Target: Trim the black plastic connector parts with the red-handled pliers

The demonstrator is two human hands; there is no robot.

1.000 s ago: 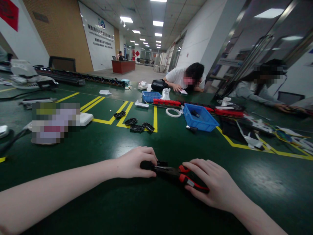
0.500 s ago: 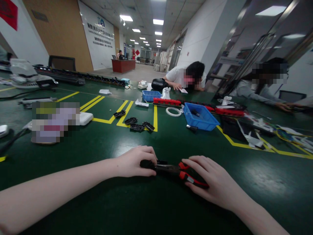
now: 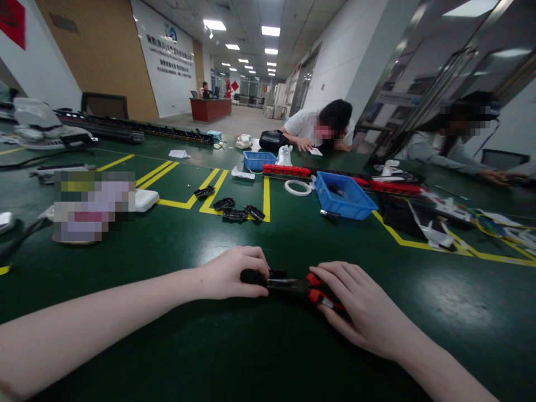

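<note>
In the head view, my left hand (image 3: 238,272) is closed around a small black part (image 3: 251,277), whose shape is mostly covered by the fingers. My right hand (image 3: 358,304) grips a pair of needle-nose pliers (image 3: 314,290) with red and black handles. The pliers' jaws point left and meet the black part at my left fingertips; whether they pinch it I cannot tell. Beyond my hands, several similar black parts (image 3: 234,215) lie on the green table (image 3: 188,346), around the yellow tape lines.
A blue bin (image 3: 355,205) with a dark item inside stands beyond my right hand, a white ring (image 3: 297,188) left of it. A smaller blue bin (image 3: 258,162) and red strips (image 3: 287,170) lie farther back. A person (image 3: 305,127) leans on the far edge; another sits at right.
My right hand has closed further round the pliers, and the handles have come closer together. My left hand keeps its place with the black part.
</note>
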